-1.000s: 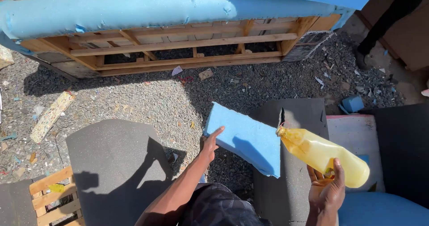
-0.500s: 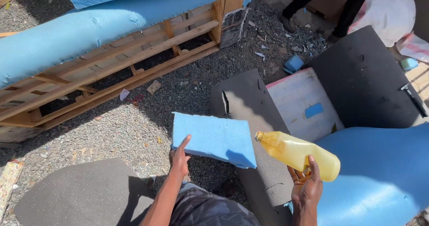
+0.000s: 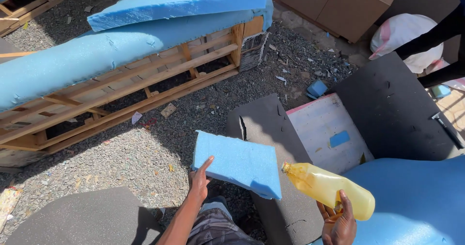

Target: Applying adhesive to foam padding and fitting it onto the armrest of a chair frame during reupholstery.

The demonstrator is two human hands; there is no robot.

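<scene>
My left hand (image 3: 199,179) holds a rectangular slab of blue foam (image 3: 237,163) by its near left edge, fingers pressed together beneath it and the thumb laid along the top, so the slab sticks out flat to the right of that hand, above the gravel ground (image 3: 145,153). My right hand (image 3: 340,223) is closed around the fat end of a yellow plastic bottle (image 3: 327,187), which lies tilted with its narrow neck aimed left, toward the near right corner of the foam; the neck sits just beside that corner, and whether they touch I cannot tell.

Below my right hand, a rounded blue cushion (image 3: 416,201) fills the lower right corner. Beyond the bottle lies a pale board (image 3: 322,124) with a small blue patch, and a dark grey sheet (image 3: 264,124) runs under the foam and toward my lap. A second dark panel (image 3: 392,109) lies past the board, to the far right. Well beyond my left hand stands a wooden sofa frame (image 3: 145,87) topped with a long blue foam pad (image 3: 121,41). Another grey sheet (image 3: 82,218) lies just left of my left forearm. At the top right edge, another person's dark sleeves (image 3: 436,37) reach in, well apart from both my hands.
</scene>
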